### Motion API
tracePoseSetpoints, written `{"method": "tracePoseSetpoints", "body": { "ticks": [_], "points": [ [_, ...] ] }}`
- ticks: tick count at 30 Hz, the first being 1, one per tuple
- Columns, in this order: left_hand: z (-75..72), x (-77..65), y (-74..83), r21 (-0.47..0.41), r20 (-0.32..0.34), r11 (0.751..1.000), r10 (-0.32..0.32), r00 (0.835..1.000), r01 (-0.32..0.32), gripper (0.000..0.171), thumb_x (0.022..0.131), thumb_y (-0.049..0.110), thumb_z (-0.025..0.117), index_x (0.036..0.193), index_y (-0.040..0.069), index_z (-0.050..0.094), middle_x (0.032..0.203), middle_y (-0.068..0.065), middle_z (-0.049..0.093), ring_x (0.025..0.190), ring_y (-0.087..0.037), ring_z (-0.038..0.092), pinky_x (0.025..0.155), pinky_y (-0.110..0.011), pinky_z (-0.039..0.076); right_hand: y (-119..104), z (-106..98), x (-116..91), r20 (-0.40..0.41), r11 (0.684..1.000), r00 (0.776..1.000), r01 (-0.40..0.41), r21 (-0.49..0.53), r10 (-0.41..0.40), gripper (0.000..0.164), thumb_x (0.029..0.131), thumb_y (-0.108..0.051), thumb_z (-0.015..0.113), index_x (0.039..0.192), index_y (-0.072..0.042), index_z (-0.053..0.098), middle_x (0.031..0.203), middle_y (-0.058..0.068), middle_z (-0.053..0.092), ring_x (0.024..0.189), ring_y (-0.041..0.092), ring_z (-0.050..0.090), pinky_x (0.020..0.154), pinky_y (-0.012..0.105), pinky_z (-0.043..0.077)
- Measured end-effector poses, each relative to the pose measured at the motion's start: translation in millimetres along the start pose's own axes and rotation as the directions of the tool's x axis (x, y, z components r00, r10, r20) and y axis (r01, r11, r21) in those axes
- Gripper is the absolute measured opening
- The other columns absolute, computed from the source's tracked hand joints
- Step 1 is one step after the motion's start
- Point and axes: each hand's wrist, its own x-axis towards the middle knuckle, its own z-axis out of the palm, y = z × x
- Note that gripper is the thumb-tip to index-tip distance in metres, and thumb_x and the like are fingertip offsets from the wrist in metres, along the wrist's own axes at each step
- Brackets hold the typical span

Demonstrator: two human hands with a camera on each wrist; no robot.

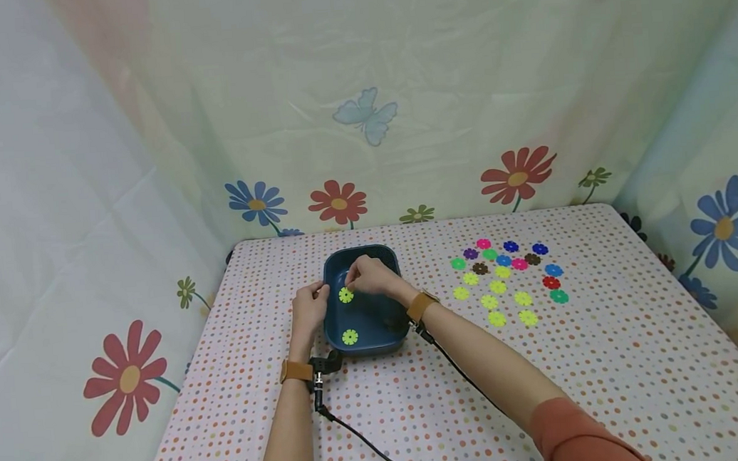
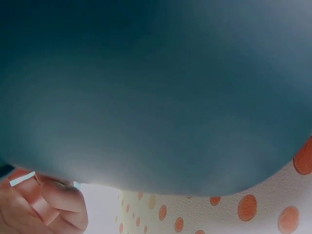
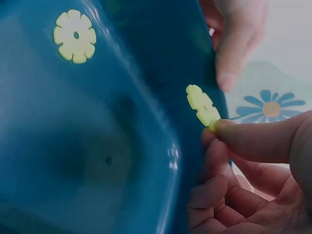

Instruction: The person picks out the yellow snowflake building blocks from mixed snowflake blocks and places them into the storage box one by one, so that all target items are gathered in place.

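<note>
A dark blue plastic basin (image 1: pixel 367 341) sits on the table. Over its inside, my right hand (image 1: pixel 374 276) pinches a yellow flower-shaped disc (image 3: pixel 202 105) by its edge between thumb and index finger, tilted on edge. A second yellow disc (image 3: pixel 74 36) lies flat on the basin floor near the front. My left hand (image 1: pixel 310 308) grips the basin's left rim, with fingertips at the edge. Most of the left wrist view is filled by the basin's outer wall (image 2: pixel 156 112), with part of the left hand (image 2: pixel 53 204) at lower left.
Right of the basin, several flower discs lie spread out: yellow ones (image 1: pixel 498 287) nearer, and pink, blue (image 1: pixel 511 246), purple, brown, red (image 1: pixel 551 283) and green ones behind and beside them. Black cables (image 1: pixel 385 454) run from both wrist cameras. A floral curtain (image 1: pixel 428 62) hangs behind the dotted table (image 1: pixel 609 356).
</note>
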Motion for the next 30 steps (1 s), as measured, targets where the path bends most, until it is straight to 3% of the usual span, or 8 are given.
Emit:
{"method": "tracePoseSetpoints", "body": {
  "ticks": [9, 20, 30],
  "points": [
    [-2.0, -0.9, -0.9, 0.021, -0.009, 0.997, 0.07, 0.997, -0.07, 0.038, 0.106, 0.024, 0.054, 0.134, 0.001, 0.064, 0.088, -0.012, 0.063, 0.071, -0.017, 0.053, 0.06, -0.029, 0.041, -4, 12, 4, 0.1, 0.998, 0.995, -0.013, -0.059, 0.019, 0.01, 0.093, -0.002, 0.066, 0.088, -0.003, 0.075, 0.084, 0.004, 0.067, 0.073, 0.017, 0.058, 0.068, 0.028, 0.045],
    [-2.0, -0.8, -0.7, 0.01, -0.005, 0.998, 0.057, 0.998, -0.057, 0.039, 0.107, 0.024, 0.053, 0.136, 0.0, 0.062, 0.095, -0.016, 0.067, 0.078, -0.021, 0.059, 0.065, -0.03, 0.044, 3, 20, 11, 0.202, 0.988, 0.972, -0.096, -0.122, 0.12, 0.022, 0.094, -0.005, 0.065, 0.072, -0.007, 0.068, 0.068, 0.001, 0.059, 0.063, 0.015, 0.052, 0.062, 0.027, 0.042],
    [-0.6, -2.5, -1.2, -0.007, -0.01, 0.998, 0.062, 0.998, -0.062, 0.039, 0.106, 0.022, 0.054, 0.136, -0.001, 0.062, 0.099, -0.017, 0.069, 0.083, -0.026, 0.063, 0.064, -0.03, 0.046, 1, 25, 9, 0.212, 0.977, 0.964, -0.128, -0.168, 0.163, 0.015, 0.094, -0.007, 0.066, 0.079, -0.009, 0.064, 0.072, 0.003, 0.061, 0.065, 0.016, 0.054, 0.062, 0.028, 0.043]
  ]
}}
